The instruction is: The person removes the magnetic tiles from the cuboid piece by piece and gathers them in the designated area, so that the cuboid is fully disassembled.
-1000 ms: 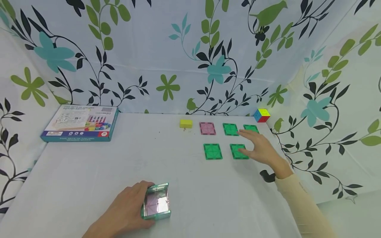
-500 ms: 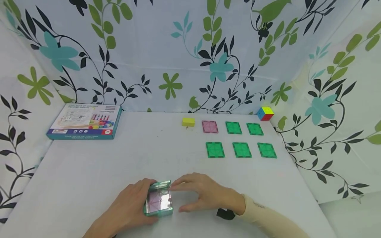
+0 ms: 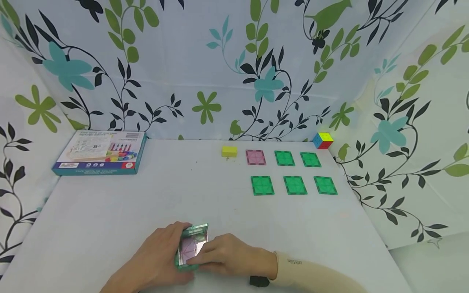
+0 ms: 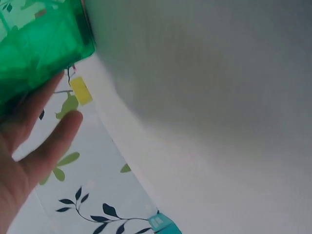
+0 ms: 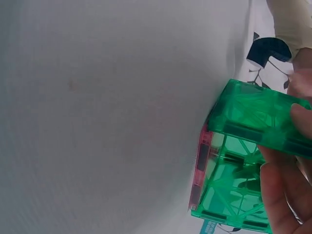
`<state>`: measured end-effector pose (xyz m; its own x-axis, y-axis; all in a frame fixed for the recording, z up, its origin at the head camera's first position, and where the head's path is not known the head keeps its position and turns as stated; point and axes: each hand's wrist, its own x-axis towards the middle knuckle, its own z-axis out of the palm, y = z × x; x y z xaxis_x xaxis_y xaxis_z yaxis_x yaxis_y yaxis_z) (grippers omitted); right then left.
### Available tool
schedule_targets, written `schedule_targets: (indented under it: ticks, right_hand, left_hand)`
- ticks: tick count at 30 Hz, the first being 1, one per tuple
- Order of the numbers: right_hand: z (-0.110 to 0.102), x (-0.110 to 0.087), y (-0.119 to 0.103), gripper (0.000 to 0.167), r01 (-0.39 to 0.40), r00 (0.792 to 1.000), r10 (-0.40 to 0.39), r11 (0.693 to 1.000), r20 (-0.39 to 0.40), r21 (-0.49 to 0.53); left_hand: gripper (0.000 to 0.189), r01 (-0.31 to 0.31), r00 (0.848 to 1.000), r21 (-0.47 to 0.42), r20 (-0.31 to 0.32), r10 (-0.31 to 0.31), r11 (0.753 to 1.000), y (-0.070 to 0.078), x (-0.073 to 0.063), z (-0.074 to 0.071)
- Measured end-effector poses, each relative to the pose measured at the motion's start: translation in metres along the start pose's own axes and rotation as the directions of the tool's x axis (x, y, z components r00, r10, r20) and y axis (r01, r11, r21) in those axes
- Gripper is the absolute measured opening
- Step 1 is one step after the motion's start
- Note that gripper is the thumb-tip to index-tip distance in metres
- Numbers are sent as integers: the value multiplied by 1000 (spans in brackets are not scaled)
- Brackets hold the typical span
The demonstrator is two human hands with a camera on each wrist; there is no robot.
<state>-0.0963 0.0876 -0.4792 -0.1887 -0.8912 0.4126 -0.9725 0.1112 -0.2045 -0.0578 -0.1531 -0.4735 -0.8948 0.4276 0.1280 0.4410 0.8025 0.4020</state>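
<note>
An open-topped box of magnetic tiles [image 3: 195,230], green walls around a pink base, lies at the near side of the table. My left hand [image 3: 155,253] grips it from the left, fingers at the far wall and thumb by the near wall. Coming from the right, my right hand [image 3: 236,257] reaches its fingertips inside and pinches the near green wall. The right wrist view shows that green tile [image 5: 243,107] tilted away from the others, with the pink base tile [image 5: 199,168] seen edge-on. Close up in the left wrist view is a green wall [image 4: 46,46].
Beyond the hands lie several loose green tiles [image 3: 295,185] in two rows, with one pink tile [image 3: 255,157]. A yellow block [image 3: 229,151] sits left of them. A colour cube [image 3: 323,141] stands at the back right, a flat cardboard box [image 3: 99,152] at the back left.
My right hand has come from the loose tiles at the right, leftward and nearer, onto the tile box, its fingers now inside. My left hand has stayed on the box.
</note>
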Motion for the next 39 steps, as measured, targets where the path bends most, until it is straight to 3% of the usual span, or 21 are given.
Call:
schedule_targets:
  ticks: [2,5,9,18,24,28,32,39]
  right_hand:
    - [1,-1,0,28,1,1000,-1,1000,-12,7]
    - [2,-2,-1,28,-12,1000,13,999,-7,37]
    - [3,-4,-2,31,-46,999,46,996,5,75]
    - [6,-9,1,32,-60,996,68,992,-66,115]
    - [3,-14,4,33,-121,981,144,978,-127,171]
    - [-5,-20,8,32,-205,958,247,944,-144,257]
    - [-24,-28,18,30,-320,920,376,884,-109,340]
    - [-80,-66,54,31,-546,813,580,737,41,398]
  left_hand:
    - [92,5,1000,-46,17,-4,999,-3,-1,-2]
    - [72,-11,1000,-126,15,13,992,-7,-3,-4]
    - [48,-62,998,-153,-23,60,986,-9,-3,-4]
    - [49,-116,988,-62,-108,109,991,-8,-3,0]
    - [51,-86,994,-31,-69,83,996,-6,-2,0]
    - [52,-67,997,-26,-32,66,997,-5,-1,0]
    - [53,-64,997,-9,-36,63,998,-5,-2,-1]
    - [52,-100,990,16,-97,101,995,-6,-3,3]
